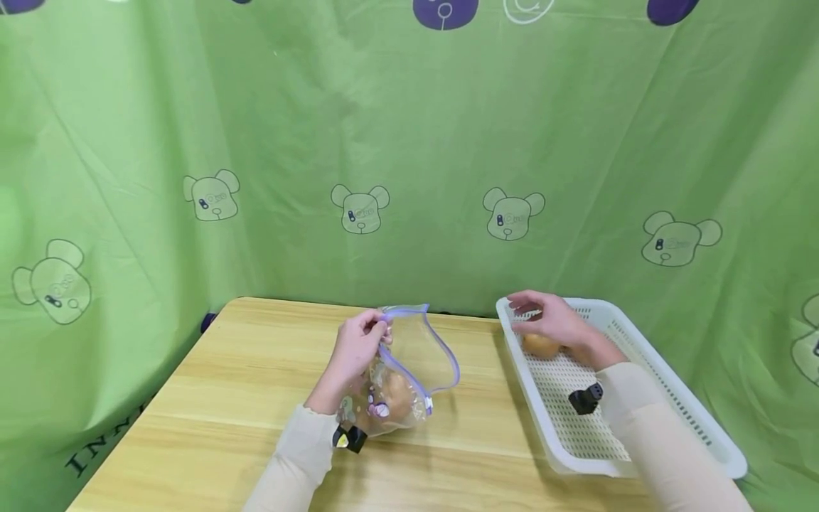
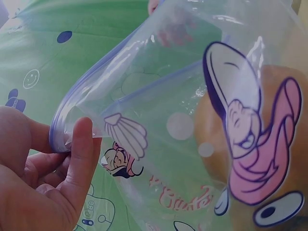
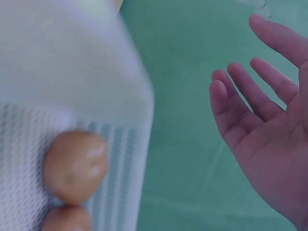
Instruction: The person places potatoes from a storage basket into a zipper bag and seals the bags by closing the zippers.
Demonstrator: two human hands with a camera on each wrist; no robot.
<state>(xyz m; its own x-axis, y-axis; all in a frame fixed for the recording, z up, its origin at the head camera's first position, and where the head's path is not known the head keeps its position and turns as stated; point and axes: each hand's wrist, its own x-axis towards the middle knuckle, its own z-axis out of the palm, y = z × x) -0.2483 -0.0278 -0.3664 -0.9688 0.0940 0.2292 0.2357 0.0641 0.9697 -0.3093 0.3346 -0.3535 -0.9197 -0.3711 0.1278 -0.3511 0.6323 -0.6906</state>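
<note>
My left hand (image 1: pixel 358 341) pinches the top edge of a clear zip bag (image 1: pixel 416 359) between thumb and fingers. The bag has a purple zip strip and printed cartoon figures, and its mouth gapes to the right. Inside it, low down, sits a round orange-brown item (image 1: pixel 398 395), partly covered by the print in the left wrist view. Over the far end of a white basket (image 1: pixel 527 405) is my right hand (image 1: pixel 553 320), with parted fingers and nothing in them. Two similar round orange-brown items (image 3: pixel 76 166) lie beneath it in the basket, side by side.
The basket has a perforated floor and raised walls, and stands at the right of the wooden table (image 1: pixel 256 370). A green curtain (image 1: pixel 435 142) with bear prints hangs behind the table and along its sides.
</note>
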